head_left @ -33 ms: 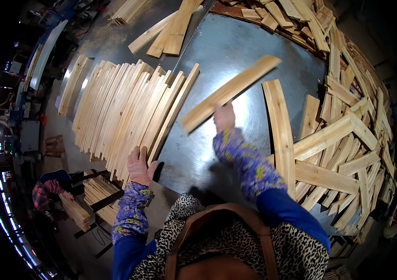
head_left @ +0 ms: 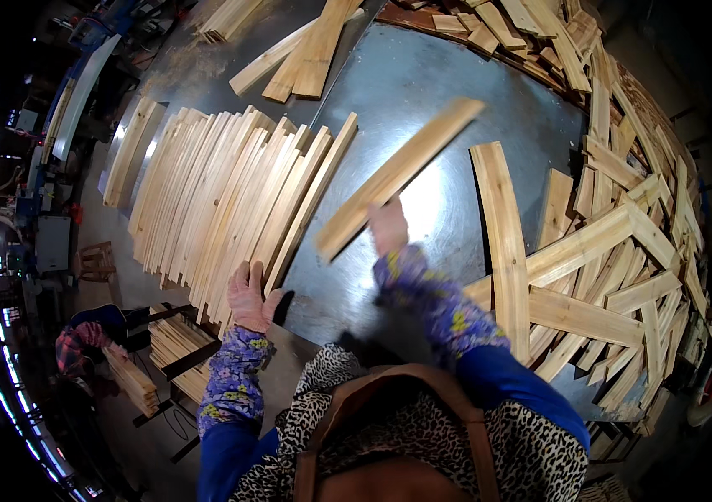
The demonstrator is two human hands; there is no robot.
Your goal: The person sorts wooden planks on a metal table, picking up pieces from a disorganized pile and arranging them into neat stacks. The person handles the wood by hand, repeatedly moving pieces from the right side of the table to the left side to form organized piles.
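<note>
The right hand [head_left: 389, 227] is closed on the near edge of a long, flat, pale brown wooden plank [head_left: 410, 171], held a little toward the plank's nearer end; the hand is blurred, and how its fingers wrap under the wood cannot be told. The plank slants over the middle of a smooth blue-grey metal table [head_left: 456, 79], its far end to the right. The left hand [head_left: 251, 303] grips nothing: fingers extended and thumb apart, it lies at the near ends of a tight row of narrow, pale wooden planks [head_left: 222, 188] set side by side on edge. Just right of the held plank, well apart from the row, a curved, light wooden board [head_left: 502, 243] lies lengthwise, and beyond it a jumbled heap of pale wooden offcuts [head_left: 619, 289] covers the table's right side. At the far edge, several crossed, yellowish wooden boards [head_left: 310, 63] lie together. Lower left, a co-worker's red plaid sleeve [head_left: 76, 347] shows beside a bundle of light wooden slats [head_left: 132, 383].
</note>
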